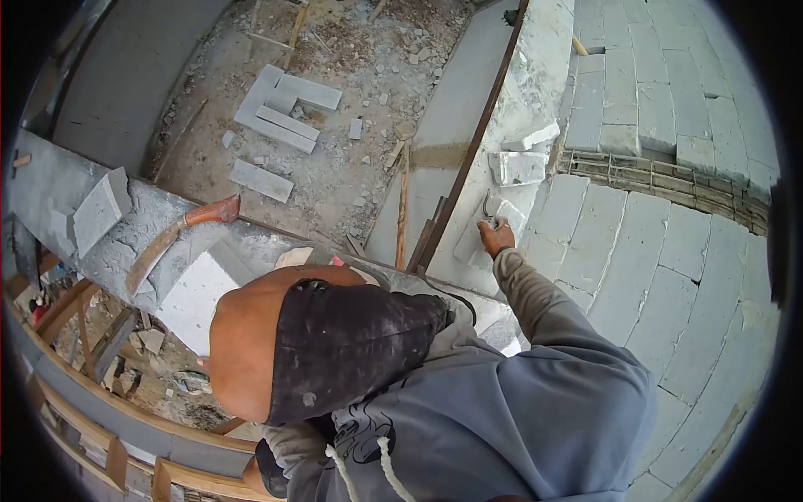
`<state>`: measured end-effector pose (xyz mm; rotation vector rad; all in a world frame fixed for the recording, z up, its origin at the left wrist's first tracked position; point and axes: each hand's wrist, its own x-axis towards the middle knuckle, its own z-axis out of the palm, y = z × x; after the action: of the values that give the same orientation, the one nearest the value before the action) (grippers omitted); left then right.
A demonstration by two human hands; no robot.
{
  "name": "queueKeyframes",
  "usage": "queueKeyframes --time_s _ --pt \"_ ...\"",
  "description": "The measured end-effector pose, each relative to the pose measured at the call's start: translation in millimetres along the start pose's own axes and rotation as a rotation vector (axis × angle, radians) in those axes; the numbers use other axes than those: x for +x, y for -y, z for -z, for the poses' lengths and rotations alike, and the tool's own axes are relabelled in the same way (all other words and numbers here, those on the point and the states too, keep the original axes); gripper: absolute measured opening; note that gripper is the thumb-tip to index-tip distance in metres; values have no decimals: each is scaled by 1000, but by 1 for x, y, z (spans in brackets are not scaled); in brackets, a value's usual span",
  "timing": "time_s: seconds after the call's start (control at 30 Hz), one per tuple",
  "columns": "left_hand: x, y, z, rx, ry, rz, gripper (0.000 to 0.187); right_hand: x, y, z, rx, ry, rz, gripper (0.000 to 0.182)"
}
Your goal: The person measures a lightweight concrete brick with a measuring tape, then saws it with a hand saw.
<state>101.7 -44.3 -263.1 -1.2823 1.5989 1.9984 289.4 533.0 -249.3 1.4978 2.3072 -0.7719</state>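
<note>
My right hand is closed around a tool on the ledge at the right; its curved metal shank sticks up past my fingers. A flat pale slab lies beside and under that hand, and I cannot make out the tool's far end. My left hand is mostly hidden behind my bare knee; only what looks like a fingertip shows beside a white block. A machete with a reddish-brown wooden handle rests on the left ledge, next to that block.
Rough block pieces sit farther along the right ledge. Pale blocks cover the right side, crossed by a rebar cage in a channel. Below lies a rubble floor with several blocks. Wooden framing and a drop are at lower left.
</note>
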Motion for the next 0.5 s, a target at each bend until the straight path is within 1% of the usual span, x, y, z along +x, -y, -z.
queueKeyframes --time_s 0.03,0.07,0.1,0.17,0.27,0.3,0.37,0.4,0.47,0.5 --pt "0 1 -4 -16 15 32 79 -6 -13 2 -37 25 -20 57" --pt "-1 5 -8 -31 29 68 80 -24 0 6 -176 57 42 59" --pt "-3 8 -12 -47 41 102 80 -41 9 9 -177 58 22 59" --pt "-7 13 -15 -80 57 169 80 -67 18 10 -475 379 141 63" --pt "-18 27 -18 -146 59 274 81 -90 6 -5 -582 720 46 69" --pt "-21 30 -17 -168 54 299 81 -91 -13 -18 -576 811 37 66" --pt "-28 36 -14 -206 38 352 81 -103 -28 -38 -601 778 -201 65" --pt "-30 39 -15 -226 36 377 82 -103 -33 -42 -596 790 -208 65" --pt "-35 48 -20 -263 35 433 82 -104 -34 -41 -555 684 -427 66" --pt "-37 52 -23 -285 35 458 82 -93 -83 -61 -597 583 -444 67"
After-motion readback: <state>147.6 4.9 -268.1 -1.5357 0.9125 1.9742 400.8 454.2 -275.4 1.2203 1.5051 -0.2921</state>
